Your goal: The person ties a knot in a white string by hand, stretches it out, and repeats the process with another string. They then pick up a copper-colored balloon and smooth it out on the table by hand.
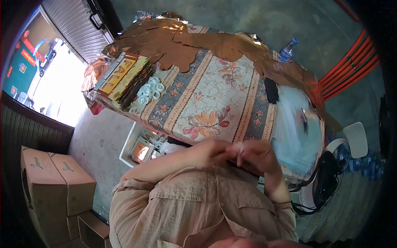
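Observation:
My left hand (211,152) and my right hand (259,155) meet in front of my chest, just over the near edge of the table. Both have their fingers drawn together in a pinch. Something small and pale may be between the fingertips, but blur keeps me from naming it. Beyond them lies the floral tablecloth (211,89). A pile of clear plastic film (291,132) is beside my right hand, with a black cloth-like item (271,91) at its far corner. White fabric-like roses (149,90) sit in a cluster farther left.
Shiny brown foil sheets (165,43) cover the table's far side. Stacked flat printed pieces (124,80) lie at the left end. A water bottle (288,50) stands at the far right. Below are a white bin (129,144), cardboard boxes (58,173) and a black bag (326,175).

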The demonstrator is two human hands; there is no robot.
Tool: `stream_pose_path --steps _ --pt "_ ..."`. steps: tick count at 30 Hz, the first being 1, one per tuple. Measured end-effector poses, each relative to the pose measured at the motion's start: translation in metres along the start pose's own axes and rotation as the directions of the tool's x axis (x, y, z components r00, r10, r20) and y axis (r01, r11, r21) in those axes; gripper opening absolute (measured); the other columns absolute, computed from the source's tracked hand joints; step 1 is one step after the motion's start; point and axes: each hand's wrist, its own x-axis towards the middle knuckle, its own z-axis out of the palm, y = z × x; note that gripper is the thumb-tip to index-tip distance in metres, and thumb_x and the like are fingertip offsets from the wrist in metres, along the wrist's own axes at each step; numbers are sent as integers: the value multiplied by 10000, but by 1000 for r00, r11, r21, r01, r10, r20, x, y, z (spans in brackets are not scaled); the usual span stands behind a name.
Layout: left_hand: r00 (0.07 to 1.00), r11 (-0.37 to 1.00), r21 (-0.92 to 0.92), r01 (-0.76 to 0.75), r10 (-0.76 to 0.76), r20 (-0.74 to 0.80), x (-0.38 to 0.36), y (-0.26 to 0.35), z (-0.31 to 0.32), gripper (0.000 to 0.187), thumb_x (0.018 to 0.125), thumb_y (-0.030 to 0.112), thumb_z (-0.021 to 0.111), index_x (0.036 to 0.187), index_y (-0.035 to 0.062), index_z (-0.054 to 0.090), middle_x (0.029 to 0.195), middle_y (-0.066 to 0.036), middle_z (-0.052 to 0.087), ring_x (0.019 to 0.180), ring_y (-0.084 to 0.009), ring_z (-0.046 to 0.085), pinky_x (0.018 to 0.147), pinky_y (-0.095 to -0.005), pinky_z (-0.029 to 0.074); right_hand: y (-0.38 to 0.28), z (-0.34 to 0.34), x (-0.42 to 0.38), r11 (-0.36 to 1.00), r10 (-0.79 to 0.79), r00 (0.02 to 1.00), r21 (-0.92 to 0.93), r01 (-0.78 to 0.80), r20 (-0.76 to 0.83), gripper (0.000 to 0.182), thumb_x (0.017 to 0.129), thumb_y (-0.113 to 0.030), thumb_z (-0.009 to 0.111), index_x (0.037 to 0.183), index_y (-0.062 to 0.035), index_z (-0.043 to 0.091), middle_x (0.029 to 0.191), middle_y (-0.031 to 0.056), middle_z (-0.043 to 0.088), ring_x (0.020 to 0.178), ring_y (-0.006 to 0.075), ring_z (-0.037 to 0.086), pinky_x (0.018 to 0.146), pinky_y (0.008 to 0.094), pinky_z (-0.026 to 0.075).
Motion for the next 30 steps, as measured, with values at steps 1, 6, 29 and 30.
stream_pose_path --steps 1,6,29,30 --pt "1000 1000 0 -1 1 4 0 3 0 133 866 105 505 916 -3 564 755 -143 579 707 -229 586 639 -334 444 3 -1 2 988 -148 966 17 155 -213 154 852 -67 532 878 43 638 690 60 608 601 95 574 541 232 442" --pt "995 988 -128 90 -95 -35 3 12 -12 145 888 124 502 906 -11 555 787 -122 573 757 -175 570 666 -309 440 0 -8 -7 965 69 997 -255 -58 35 150 847 -56 531 932 28 623 767 89 633 598 110 573 545 238 445" --pt "967 992 3 126 -122 -224 5 0 -14 97 843 84 538 797 0 554 755 -108 558 704 -243 548 637 -327 420 12 -6 -4 986 91 970 -154 -57 226 171 875 -49 486 944 66 593 735 75 609 559 106 548 522 229 434" --pt "987 992 118 38 -19 -157 8 -4 -12 104 859 84 523 815 -6 550 749 -104 551 695 -232 547 629 -314 419 14 -5 -5 999 14 999 -33 -13 51 154 867 -32 486 934 55 594 739 74 610 555 105 545 518 229 433"
